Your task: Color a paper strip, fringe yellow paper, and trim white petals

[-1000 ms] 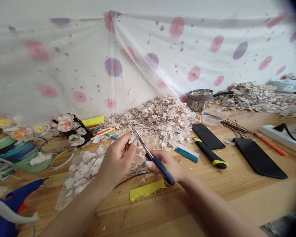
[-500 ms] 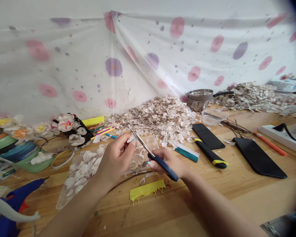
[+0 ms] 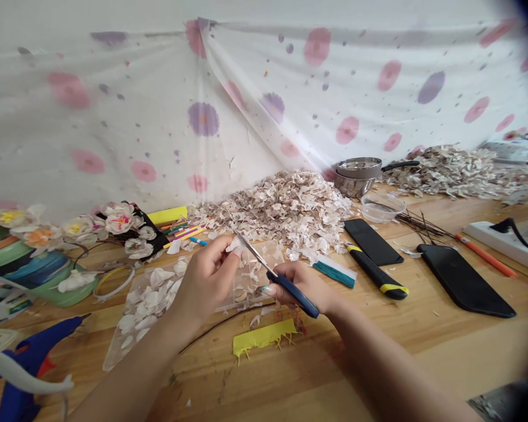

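My left hand (image 3: pixel 213 266) pinches a small whitish petal (image 3: pixel 234 244) between thumb and fingers. Scissors (image 3: pixel 293 293) with dark blue handles are gripped in my right hand (image 3: pixel 301 280), their blades pointing up and left, close beside the petal. Whether the blades touch it I cannot tell. Under my hands lies a clear plastic tray (image 3: pixel 114 346), with white petals (image 3: pixel 154 296) heaped in its left part and scraps in the right. A yellow fringed strip (image 3: pixel 264 338) rests on the wood in front of the tray.
Behind the tray rises a large pile of dry petals (image 3: pixel 286 205). Metal bowls (image 3: pixel 358 176), a black phone (image 3: pixel 373 241), a black-and-yellow cutter (image 3: pixel 376 272) and a dark slab-shaped object (image 3: pixel 464 280) are on the right. At left are a blue glue gun (image 3: pixel 30 363) and finished flowers (image 3: pixel 121 220).
Both hands stay almost in place, still holding the petal and scissors. The whole view has shifted very slightly.
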`<action>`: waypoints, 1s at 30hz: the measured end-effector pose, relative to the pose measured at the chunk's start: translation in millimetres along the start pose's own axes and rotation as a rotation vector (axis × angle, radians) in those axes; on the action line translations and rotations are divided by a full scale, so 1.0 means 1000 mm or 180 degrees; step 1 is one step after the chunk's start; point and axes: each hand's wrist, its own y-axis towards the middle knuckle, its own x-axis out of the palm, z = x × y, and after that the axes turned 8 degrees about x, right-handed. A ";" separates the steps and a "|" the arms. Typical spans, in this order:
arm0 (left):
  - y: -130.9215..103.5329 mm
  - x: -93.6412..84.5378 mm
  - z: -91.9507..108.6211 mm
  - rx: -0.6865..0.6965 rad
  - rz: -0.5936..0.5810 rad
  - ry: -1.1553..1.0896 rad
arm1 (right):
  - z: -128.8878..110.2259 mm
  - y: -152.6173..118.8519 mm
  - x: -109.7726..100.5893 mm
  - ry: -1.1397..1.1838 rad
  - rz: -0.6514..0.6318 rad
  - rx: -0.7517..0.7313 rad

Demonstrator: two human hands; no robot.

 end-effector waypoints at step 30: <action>0.012 0.005 -0.003 -0.0800 -0.2348 -0.0967 | 0.006 0.005 0.010 0.0689 0.0357 -0.0202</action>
